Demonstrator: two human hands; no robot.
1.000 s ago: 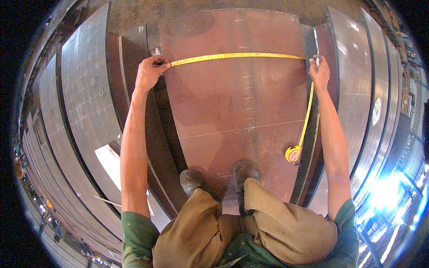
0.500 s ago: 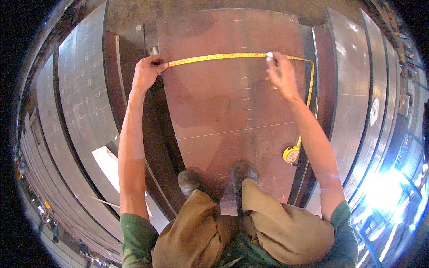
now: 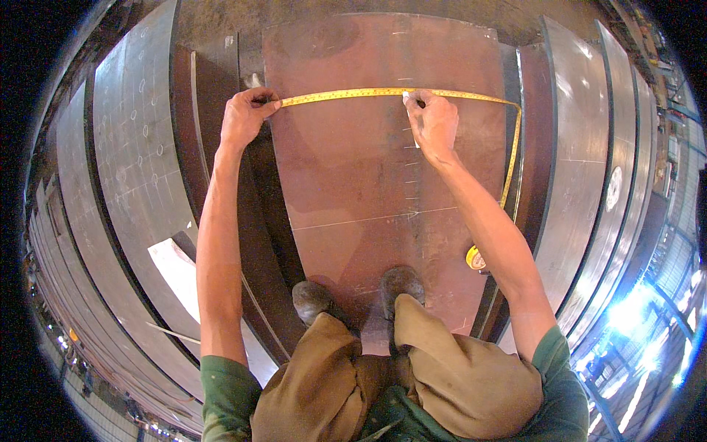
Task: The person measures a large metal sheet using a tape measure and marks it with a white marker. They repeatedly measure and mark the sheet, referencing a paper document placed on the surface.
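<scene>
Now, our left hand [image 3: 249,118]: pinching one end of a long yellow tape-measure blade [image 3: 346,95], laid across a reddish-brown metal plate [image 3: 353,162]. Our right hand [image 3: 436,124]: gripping a slim white stick [image 3: 406,96], tip at the blade. We should keep that blade taut.
</scene>
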